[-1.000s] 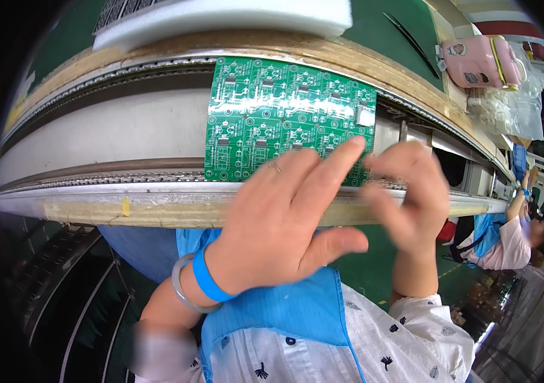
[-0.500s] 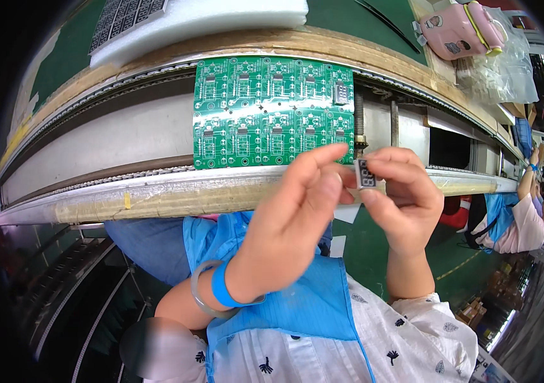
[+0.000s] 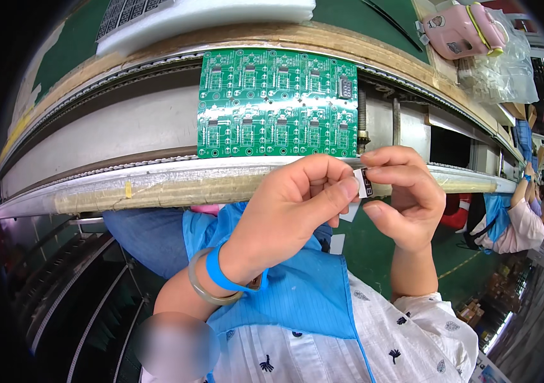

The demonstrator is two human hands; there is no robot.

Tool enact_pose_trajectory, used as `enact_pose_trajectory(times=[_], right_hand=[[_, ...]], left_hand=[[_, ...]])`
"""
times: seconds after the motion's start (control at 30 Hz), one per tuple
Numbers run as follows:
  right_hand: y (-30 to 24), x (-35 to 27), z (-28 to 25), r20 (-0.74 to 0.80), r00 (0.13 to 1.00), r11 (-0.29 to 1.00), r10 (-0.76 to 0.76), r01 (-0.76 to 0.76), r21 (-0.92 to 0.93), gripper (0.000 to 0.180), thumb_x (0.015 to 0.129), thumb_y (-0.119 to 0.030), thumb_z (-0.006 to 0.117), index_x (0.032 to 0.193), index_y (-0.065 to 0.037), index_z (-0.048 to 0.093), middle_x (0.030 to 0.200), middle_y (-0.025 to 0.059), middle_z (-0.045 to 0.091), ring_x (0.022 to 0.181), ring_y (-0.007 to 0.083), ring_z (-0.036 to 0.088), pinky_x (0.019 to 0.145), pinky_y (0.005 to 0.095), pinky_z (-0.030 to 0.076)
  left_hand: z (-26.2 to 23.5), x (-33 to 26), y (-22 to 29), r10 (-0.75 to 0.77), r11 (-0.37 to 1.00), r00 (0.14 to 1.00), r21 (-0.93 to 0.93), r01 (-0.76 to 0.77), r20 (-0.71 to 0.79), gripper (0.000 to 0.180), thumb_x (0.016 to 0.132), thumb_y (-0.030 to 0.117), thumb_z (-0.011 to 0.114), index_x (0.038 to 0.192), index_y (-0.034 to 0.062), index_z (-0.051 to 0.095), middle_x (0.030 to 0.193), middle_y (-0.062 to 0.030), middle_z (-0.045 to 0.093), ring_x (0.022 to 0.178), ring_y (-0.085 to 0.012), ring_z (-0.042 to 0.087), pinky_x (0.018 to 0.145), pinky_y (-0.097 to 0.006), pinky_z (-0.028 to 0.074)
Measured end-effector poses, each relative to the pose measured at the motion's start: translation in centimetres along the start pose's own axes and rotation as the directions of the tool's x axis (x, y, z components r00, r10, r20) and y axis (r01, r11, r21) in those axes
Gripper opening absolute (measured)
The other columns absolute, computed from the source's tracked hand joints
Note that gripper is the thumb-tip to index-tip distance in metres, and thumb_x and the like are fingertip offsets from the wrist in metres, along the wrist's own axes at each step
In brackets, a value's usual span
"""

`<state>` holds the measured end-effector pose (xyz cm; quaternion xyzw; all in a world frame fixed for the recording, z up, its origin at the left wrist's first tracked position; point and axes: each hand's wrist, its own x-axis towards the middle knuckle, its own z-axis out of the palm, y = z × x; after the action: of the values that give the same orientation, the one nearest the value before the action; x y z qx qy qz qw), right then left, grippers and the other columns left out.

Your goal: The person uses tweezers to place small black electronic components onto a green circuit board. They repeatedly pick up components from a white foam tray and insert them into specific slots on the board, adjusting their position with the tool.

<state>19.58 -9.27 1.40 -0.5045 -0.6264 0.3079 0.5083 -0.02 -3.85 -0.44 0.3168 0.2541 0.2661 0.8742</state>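
White small display component (image 3: 364, 183) pinched between both hands, just below conveyor rail edge (image 3: 157, 185). Left hand (image 3: 297, 198) closed, thumb and forefinger gripping component's left side. Right hand (image 3: 406, 198) closed, fingertips (image 3: 374, 171) on its right side. Green circuit board panel (image 3: 277, 103) lies flat on conveyor, above hands, apart from them. Pink case (image 3: 463, 29) at upper right on bench.

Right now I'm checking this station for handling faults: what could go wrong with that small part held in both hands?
The small white display part is pinched only at fingertips of the left hand and right hand, off the conveyor rail; a slip could drop it to the floor. Its pins might bend. The green circuit board lies unclamped and may shift.
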Motion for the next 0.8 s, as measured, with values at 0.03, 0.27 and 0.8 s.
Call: enact_pose_trajectory(times=[0.03,0.27,0.8], right_hand=[[-0.2,0.3,-0.2,0.016,1.000,1.000,-0.014,0.014,-0.027,0.033,0.072,-0.001,0.084,0.103,0.003,0.075,0.110,0.0187,0.073,0.101,0.0280,0.070,0.088,0.0373,0.055],[-0.5,1.8,-1.9,0.228,0.967,0.982,-0.112,0.142,-0.124,0.030,0.070,0.000,0.084,0.099,0.004,0.075,0.102,0.0171,0.075,0.095,0.0297,0.072,0.087,0.0386,0.056],[2.8,2.4,-1.6,0.065,0.998,0.977,-0.025,0.038,-0.208,0.029,0.072,0.007,0.081,0.100,0.006,0.078,0.104,0.0188,0.077,0.094,0.0267,0.072,0.084,0.0349,0.056]], left_hand=[[-0.1,-0.1,0.1,-0.006,1.000,1.000,0.015,0.006,0.006,0.016,0.104,0.018,0.066,0.108,0.0031,0.067,0.088,0.0026,0.064,0.077,-0.0042,0.056,0.068,-0.020,0.046],[-0.3,-0.7,1.2,-0.030,0.958,1.000,0.285,0.028,0.002,0.014,0.105,0.016,0.063,0.107,0.0025,0.066,0.092,-0.0005,0.063,0.079,-0.0070,0.056,0.070,-0.022,0.047],[-3.9,0.2,0.1,0.615,-0.244,0.657,0.898,-0.367,0.436,0.030,0.078,0.018,0.081,0.103,0.0039,0.073,0.109,-0.0086,0.071,0.101,-0.0292,0.066,0.088,-0.044,0.053]])
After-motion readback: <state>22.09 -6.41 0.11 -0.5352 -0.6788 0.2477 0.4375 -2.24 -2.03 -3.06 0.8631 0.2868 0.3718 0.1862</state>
